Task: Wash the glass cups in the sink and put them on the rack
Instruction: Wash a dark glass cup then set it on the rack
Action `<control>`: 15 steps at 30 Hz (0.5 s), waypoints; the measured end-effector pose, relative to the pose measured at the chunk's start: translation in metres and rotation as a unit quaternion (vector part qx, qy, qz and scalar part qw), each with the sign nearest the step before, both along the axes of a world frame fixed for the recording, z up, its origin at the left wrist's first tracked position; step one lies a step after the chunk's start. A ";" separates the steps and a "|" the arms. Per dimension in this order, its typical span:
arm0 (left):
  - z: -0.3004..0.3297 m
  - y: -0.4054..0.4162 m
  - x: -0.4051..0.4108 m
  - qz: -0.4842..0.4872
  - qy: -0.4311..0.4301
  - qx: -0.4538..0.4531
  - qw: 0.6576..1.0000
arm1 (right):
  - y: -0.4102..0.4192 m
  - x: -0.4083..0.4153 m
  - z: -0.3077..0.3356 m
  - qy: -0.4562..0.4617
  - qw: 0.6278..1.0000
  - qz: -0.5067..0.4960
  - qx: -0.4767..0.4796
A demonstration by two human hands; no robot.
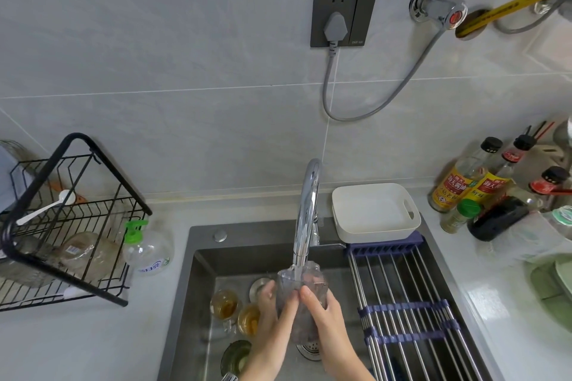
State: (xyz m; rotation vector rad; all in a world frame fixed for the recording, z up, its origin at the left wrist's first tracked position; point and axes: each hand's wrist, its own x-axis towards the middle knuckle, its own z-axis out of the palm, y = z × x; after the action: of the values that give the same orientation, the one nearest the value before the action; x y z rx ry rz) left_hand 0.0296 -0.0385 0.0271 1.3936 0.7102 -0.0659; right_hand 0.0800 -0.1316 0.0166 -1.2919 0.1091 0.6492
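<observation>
Glass cup under faucet, gripped by both hands.
The left hand (274,315) and right hand (325,318) wrap a clear glass cup (301,291) directly below the faucet (308,210), above the sink (198,303). Three unwashed glass cups (224,303) lie on the sink floor, left of the hands. The black dish rack (71,219) stands on the worktop (77,346), well apart to the left.

One wide-angle head cam, aimed fwd and down; dark grey steel sink (198,260) seen close, grey tiled wall (185,56) beyond.
</observation>
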 end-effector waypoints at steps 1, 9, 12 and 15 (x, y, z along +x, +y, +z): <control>0.001 -0.001 -0.001 -0.006 -0.014 -0.018 1.000 | 0.000 -0.002 0.002 0.007 1.000 -0.001 -0.006; -0.001 -0.004 0.001 0.068 0.022 -0.160 0.985 | 0.006 -0.009 0.031 0.095 0.995 0.037 0.000; 0.000 0.000 0.005 0.127 0.046 -0.192 0.972 | 0.010 -0.007 0.029 0.106 0.994 0.005 -0.013; -0.016 0.005 0.008 0.175 0.063 -0.156 0.970 | 0.017 0.001 0.023 0.073 0.996 -0.001 -0.046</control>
State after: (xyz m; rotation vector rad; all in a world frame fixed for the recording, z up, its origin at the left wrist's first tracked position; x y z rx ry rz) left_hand 0.0372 -0.0333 0.0115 0.9552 0.9977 0.0120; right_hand 0.0810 -0.1141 0.0396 -1.3316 0.2636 0.7440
